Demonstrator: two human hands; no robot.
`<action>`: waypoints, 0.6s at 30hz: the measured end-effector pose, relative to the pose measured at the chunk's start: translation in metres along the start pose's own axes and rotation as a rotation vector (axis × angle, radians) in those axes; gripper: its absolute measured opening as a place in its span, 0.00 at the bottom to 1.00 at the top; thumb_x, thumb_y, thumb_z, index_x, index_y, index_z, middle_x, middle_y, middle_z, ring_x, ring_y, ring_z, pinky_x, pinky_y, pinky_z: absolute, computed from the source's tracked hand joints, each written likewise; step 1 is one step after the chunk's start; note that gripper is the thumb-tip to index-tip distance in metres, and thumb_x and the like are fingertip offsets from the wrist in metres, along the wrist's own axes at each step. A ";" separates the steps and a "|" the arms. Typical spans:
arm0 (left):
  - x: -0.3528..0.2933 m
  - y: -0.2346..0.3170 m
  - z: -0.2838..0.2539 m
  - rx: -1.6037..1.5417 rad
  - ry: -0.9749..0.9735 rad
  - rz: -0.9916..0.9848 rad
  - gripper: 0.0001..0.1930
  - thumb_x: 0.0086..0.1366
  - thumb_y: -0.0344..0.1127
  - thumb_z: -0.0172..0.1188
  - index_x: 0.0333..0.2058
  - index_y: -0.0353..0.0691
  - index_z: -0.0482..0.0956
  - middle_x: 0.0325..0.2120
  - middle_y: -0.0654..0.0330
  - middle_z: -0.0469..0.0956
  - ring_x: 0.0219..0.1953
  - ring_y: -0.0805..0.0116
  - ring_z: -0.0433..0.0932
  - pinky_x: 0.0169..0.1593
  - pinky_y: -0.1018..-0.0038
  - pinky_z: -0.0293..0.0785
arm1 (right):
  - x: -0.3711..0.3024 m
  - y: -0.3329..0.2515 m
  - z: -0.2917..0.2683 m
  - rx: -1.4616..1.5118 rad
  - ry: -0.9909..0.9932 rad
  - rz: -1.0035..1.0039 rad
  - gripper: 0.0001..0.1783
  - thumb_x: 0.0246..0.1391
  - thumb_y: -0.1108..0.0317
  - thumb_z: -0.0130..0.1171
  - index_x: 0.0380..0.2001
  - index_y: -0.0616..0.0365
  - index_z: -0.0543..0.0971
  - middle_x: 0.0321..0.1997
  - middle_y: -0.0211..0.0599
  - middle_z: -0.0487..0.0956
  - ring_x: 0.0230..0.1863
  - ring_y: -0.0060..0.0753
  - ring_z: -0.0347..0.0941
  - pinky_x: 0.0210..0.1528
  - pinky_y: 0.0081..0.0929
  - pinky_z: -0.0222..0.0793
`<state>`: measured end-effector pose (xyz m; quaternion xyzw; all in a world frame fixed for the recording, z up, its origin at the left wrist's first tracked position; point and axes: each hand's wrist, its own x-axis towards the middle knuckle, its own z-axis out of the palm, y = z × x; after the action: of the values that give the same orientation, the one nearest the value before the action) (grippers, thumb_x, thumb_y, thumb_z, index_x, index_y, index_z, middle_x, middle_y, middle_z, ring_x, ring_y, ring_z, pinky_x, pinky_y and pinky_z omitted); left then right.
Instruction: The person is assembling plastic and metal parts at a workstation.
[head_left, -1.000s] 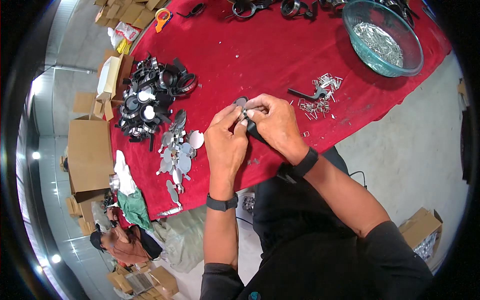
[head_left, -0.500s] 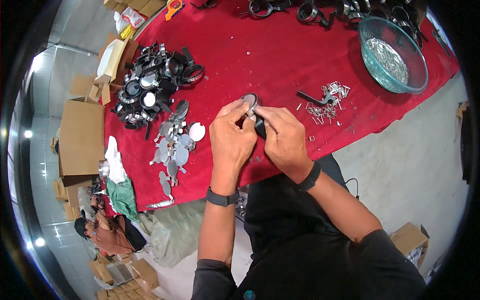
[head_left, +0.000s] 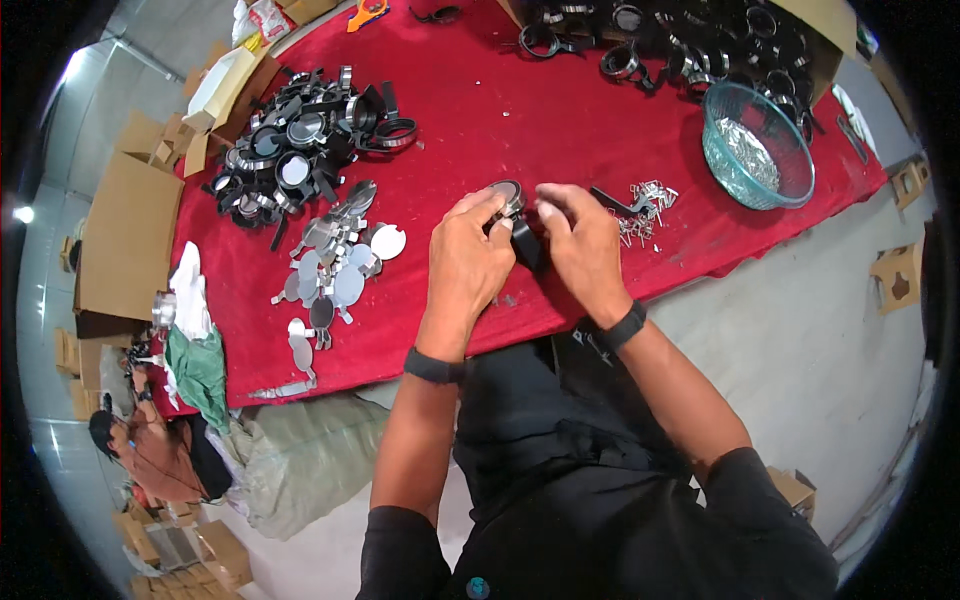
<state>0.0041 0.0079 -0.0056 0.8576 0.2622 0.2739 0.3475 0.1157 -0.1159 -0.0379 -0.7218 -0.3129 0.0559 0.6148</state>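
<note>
My left hand [head_left: 468, 250] pinches a round metal-rimmed piece with a black strap-like handle [head_left: 528, 243], whose rim shows beyond the fingertips. Just right of it, my right hand [head_left: 583, 245] is apart from the piece, its thumb and forefinger slightly parted and nothing visible between them. Close to the right hand's fingers lie a black curved lever [head_left: 618, 203] and a small heap of bent metal wire clips [head_left: 650, 208]. Left of my left hand, grey and white flat discs with tabs [head_left: 348, 285] are spread on the red cloth [head_left: 470, 130].
A pile of black-and-metal ring pieces [head_left: 300, 140] lies at the far left. A teal clear basket [head_left: 722, 182] of metal pins stands at the right. More ring pieces [head_left: 690, 62] spill from a carton at the back. Another person [head_left: 160, 450] is at lower left.
My right hand has drawn away from the round piece to the right, its fingers parting. My left hand keeps hold. The whole view has shifted and turned slightly.
</note>
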 end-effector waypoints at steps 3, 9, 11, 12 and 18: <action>0.003 0.004 -0.002 -0.021 -0.027 -0.027 0.19 0.65 0.30 0.64 0.54 0.33 0.89 0.57 0.41 0.86 0.60 0.45 0.85 0.66 0.61 0.78 | 0.020 0.009 0.001 0.012 -0.149 0.225 0.16 0.68 0.63 0.64 0.47 0.66 0.87 0.42 0.54 0.90 0.42 0.47 0.88 0.48 0.41 0.80; 0.003 0.003 -0.007 -0.019 -0.035 -0.059 0.19 0.64 0.32 0.65 0.52 0.34 0.90 0.54 0.43 0.87 0.57 0.46 0.87 0.64 0.61 0.80 | 0.032 0.017 0.012 0.054 -0.292 0.309 0.17 0.68 0.61 0.66 0.42 0.67 0.88 0.35 0.44 0.89 0.37 0.29 0.84 0.43 0.35 0.78; 0.001 -0.001 -0.007 0.000 -0.019 -0.048 0.18 0.63 0.31 0.65 0.51 0.34 0.90 0.53 0.43 0.88 0.57 0.46 0.87 0.64 0.61 0.80 | 0.028 0.014 0.012 0.085 -0.300 0.327 0.16 0.69 0.62 0.65 0.41 0.68 0.87 0.35 0.40 0.88 0.37 0.27 0.82 0.41 0.33 0.77; 0.001 0.000 -0.006 -0.002 -0.002 -0.053 0.18 0.63 0.31 0.65 0.51 0.34 0.90 0.53 0.43 0.88 0.57 0.46 0.87 0.64 0.61 0.80 | 0.028 0.015 0.012 0.081 -0.313 0.317 0.16 0.69 0.62 0.65 0.41 0.68 0.87 0.35 0.40 0.88 0.37 0.27 0.82 0.41 0.33 0.77; 0.003 0.004 -0.002 -0.046 -0.021 -0.077 0.18 0.62 0.31 0.65 0.50 0.37 0.91 0.52 0.44 0.88 0.57 0.46 0.87 0.65 0.60 0.80 | 0.031 0.020 0.008 -0.025 -0.332 0.233 0.14 0.71 0.65 0.60 0.41 0.68 0.85 0.36 0.42 0.87 0.39 0.31 0.82 0.44 0.37 0.77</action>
<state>0.0063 0.0086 -0.0006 0.8415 0.2848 0.2574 0.3802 0.1441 -0.0943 -0.0488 -0.7415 -0.3250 0.2408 0.5353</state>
